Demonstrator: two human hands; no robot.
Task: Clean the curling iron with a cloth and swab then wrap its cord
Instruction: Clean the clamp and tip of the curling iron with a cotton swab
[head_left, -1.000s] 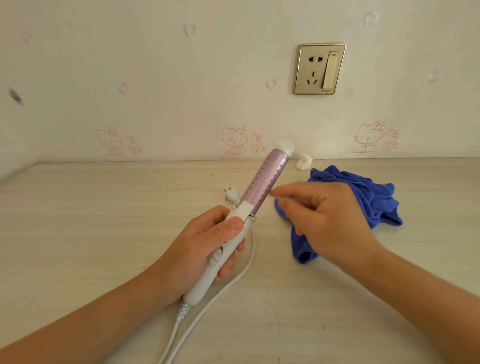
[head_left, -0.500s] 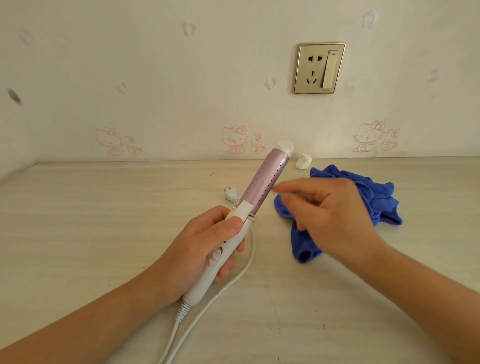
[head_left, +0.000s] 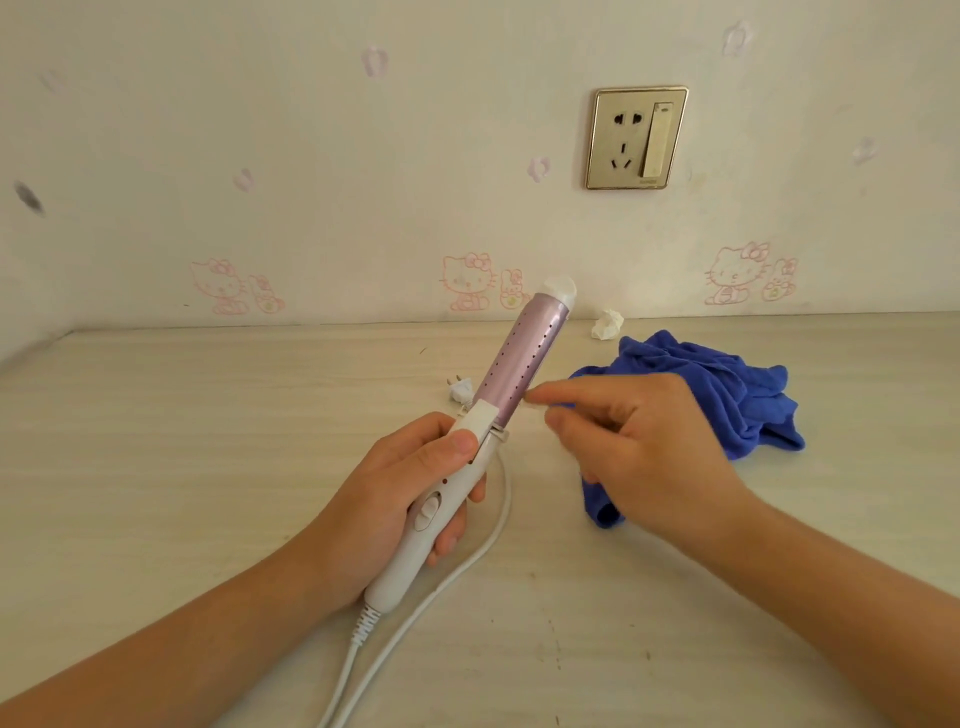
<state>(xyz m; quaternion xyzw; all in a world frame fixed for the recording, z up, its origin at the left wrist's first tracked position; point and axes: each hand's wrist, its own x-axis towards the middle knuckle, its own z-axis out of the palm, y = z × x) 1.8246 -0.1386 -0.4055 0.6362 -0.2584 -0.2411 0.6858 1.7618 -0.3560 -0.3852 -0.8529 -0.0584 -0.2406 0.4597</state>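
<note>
My left hand (head_left: 384, 499) grips the white handle of the curling iron (head_left: 519, 364), thumb on the clamp lever, and holds it tilted up and away with its pink perforated barrel and white tip toward the wall. My right hand (head_left: 649, 457) has thumb and forefinger pinched on a thin swab (head_left: 527, 399); only its small pale end shows, touching the barrel's lower right side. The blue cloth (head_left: 727, 395) lies crumpled on the table behind that hand. The white cord (head_left: 467, 561) loops from the handle's base across the table, and its plug (head_left: 460, 389) lies behind the iron.
A crumpled white tissue (head_left: 606, 325) sits by the wall behind the cloth. A gold-framed wall socket (head_left: 638, 137) with a switch is above it. The pale wooden table (head_left: 182, 441) meets the wall at the back and a corner at far left.
My right hand has slid left and slightly up, bringing its pinched fingertips against the barrel's lower part. The left hand and the iron have stayed in place.
</note>
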